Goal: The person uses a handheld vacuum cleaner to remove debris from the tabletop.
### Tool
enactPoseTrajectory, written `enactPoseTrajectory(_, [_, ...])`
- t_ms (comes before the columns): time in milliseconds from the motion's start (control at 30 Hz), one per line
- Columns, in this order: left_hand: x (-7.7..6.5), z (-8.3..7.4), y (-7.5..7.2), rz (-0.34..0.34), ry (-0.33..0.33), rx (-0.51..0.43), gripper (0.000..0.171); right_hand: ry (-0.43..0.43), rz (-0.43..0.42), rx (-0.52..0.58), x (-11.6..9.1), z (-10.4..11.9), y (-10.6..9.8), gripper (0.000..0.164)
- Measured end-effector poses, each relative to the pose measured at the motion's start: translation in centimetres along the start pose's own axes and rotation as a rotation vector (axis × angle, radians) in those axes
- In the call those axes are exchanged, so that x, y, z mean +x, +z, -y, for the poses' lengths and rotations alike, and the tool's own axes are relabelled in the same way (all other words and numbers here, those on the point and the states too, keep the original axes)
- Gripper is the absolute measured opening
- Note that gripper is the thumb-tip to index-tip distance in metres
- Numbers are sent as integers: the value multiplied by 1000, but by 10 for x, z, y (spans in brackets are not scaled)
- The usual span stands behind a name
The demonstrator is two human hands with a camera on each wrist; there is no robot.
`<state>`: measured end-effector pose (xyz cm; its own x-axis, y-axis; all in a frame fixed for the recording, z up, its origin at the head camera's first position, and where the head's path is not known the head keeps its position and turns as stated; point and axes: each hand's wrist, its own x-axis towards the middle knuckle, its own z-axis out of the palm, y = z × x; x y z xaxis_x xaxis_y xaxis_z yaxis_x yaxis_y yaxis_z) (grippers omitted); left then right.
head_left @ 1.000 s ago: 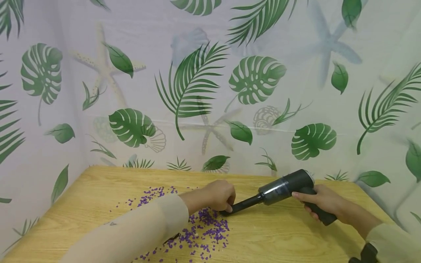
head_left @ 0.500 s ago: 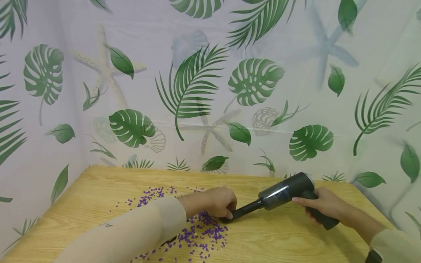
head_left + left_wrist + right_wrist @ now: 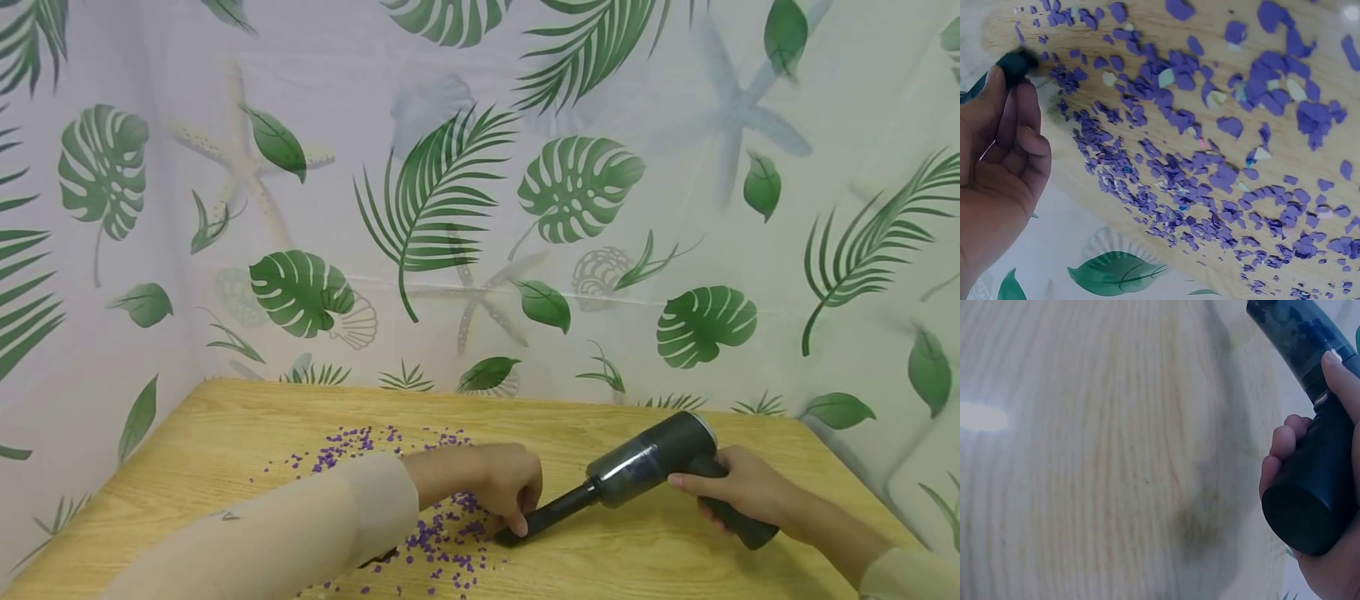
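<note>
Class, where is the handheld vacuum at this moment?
In the head view, the handheld vacuum is right of the purple bits, its handle in the right hand and its nozzle pinched by the left hand.

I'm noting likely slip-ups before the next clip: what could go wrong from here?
The left hand pinches the nozzle near its end, beside the purple bits, so it might knock some aside. The left sleeve crosses in front of other bits in the head view and could brush them if it dips. Only the right hand grips the handle of the black vacuum, so a tilt there might shift the nozzle.
</note>
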<state>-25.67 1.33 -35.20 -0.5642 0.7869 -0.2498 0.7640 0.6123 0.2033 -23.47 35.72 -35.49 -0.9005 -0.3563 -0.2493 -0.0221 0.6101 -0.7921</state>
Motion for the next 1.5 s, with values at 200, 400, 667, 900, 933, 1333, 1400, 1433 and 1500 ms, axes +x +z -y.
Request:
enactPoseTrajectory(200, [-5, 1, -4, 140, 21, -15, 17, 0, 30, 28, 0, 4, 13, 35])
enactPoseTrajectory(400, [-13, 5, -12, 288, 27, -25, 15, 8, 33, 71, -1, 14, 29, 34])
enactPoseTrajectory(667, [-4, 31, -29, 145, -89, -150, 12, 13, -100, 34, 6, 23, 16, 39])
enactPoseTrajectory(900, [20, 72, -23, -200, -301, -90, 11, 121, -313, 51, 39, 36, 29, 49])
enactPoseTrajectory(933, [22, 76, -22, -225, -319, -87, 12, 120, -329, 53, 44, 37, 31, 50])
enactPoseTrajectory(1333, [24, 96, -13, -295, -349, -152, 12, 97, -348, 56, 61, 46, 31, 55])
enactPoseTrajectory(1400, [23, 95, -13, -289, -331, -148, 12, 92, -341, 45, 60, 45, 28, 55])
enactPoseTrajectory(1433, [22, 94, -13, -285, -320, -140, 12, 89, -336, 38, 59, 44, 27, 54])
enactPoseTrajectory(1500, [22, 91, -12, -278, -296, -129, 12, 90, -326, 26, 58, 41, 24, 53])
